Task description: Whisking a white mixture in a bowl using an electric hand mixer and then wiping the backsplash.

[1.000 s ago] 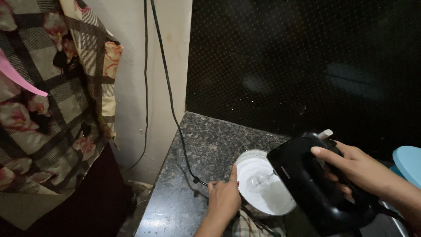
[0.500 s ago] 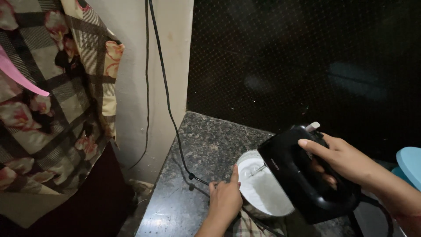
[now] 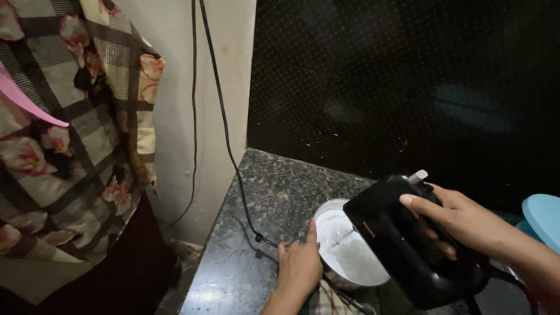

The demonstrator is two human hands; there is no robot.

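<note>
— What do we see of our right hand [image 3: 461, 219]?

— It comes in from the lower right, wrist bent, fingers wrapped around the handle of the black hand mixer [image 3: 408, 239], index finger stretched forward along the top. The mixer tilts down and away to the left, over the bowl.

— And our left hand [image 3: 299, 265]?

— It rises from the bottom edge, back toward us, fingers curled against the near left rim of the metal bowl [image 3: 326, 219], thumb pointing up. It grips the rim, as far as we can tell.

— What lies in the bowl?

— A white mixture [image 3: 350, 251], just under the mixer's front, between our two hands.

— Further out?

— The bowl stands on a speckled granite counter [image 3: 262, 204]. A black cord [image 3: 224, 128] runs from just left of our left hand up the pale wall. Far left hangs a checked floral cloth [image 3: 70, 134]; beyond our right forearm sits a light blue lid [image 3: 542, 216].
</note>
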